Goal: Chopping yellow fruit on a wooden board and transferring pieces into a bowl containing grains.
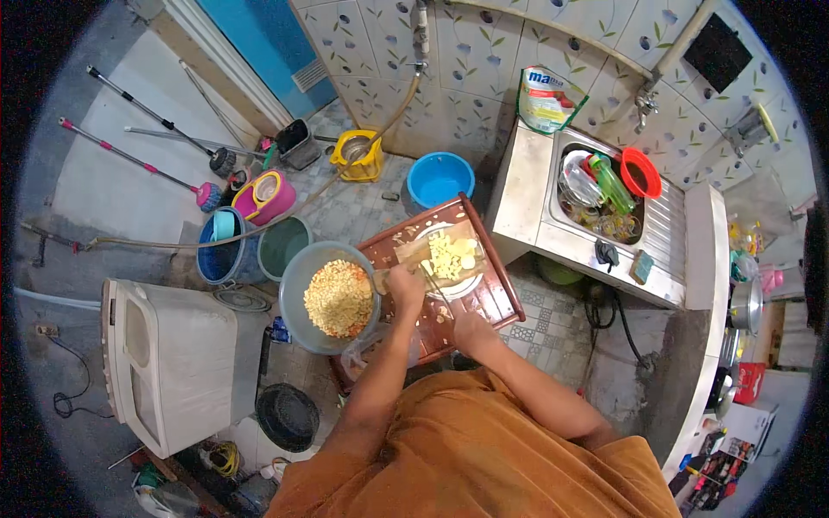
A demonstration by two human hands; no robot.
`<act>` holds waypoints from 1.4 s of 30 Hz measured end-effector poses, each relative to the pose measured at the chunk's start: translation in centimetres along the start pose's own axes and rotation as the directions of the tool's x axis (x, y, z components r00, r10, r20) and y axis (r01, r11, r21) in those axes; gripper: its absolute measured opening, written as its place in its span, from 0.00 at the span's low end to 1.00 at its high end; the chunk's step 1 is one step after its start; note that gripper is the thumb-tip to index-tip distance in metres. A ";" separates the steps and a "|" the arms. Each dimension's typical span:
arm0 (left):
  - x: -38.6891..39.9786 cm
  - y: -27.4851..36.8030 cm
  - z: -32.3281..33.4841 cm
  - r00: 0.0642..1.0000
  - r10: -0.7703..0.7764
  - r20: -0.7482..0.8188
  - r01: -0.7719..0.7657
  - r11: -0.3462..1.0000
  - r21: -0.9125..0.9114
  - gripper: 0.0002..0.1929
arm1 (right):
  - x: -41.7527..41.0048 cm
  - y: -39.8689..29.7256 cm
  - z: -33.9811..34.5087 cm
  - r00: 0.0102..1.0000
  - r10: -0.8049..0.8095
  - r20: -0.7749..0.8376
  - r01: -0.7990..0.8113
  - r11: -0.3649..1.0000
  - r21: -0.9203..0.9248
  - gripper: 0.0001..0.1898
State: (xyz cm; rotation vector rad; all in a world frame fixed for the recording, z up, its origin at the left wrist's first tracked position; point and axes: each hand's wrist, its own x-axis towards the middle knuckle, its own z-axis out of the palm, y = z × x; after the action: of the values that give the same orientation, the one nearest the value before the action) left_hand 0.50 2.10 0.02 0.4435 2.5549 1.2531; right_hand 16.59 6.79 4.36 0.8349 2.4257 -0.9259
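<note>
A wooden cutting board [414, 254] lies across a white plate [465, 287] on a reddish-brown wooden table [499, 304]. Pale yellow chopped pieces [447, 256] are heaped on the board. My left hand [406, 285] is closed on the board's near-left end, which looks like a handle. My right hand [475, 331] grips a knife, its blade [435, 282] angled up to the left edge of the pieces. The knife's handle is hidden in my fingers. Left of my left hand, a large translucent bowl [291, 311] holds many small pale diced pieces over orange ones.
A clear plastic bag [363, 353] lies by the bowl. Beyond the table stands a blue basin [440, 181]; a sink [567, 217] with dishes is at the right. Buckets [285, 246], a hose [324, 184] and a white washing machine [188, 362] are at the left.
</note>
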 end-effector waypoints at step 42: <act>1.5 -1.7 -2.6 0.717 0.517 0.468 -0.652 0.735 0.188 0.10 | -8.3 5.2 -3.5 0.971 -0.098 -0.220 0.169 0.927 0.334 0.10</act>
State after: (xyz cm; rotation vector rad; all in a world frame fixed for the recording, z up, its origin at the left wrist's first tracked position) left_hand -2.08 -0.15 0.06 1.5381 2.3306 0.7365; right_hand 25.56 9.18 8.99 0.9294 2.5527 -1.4215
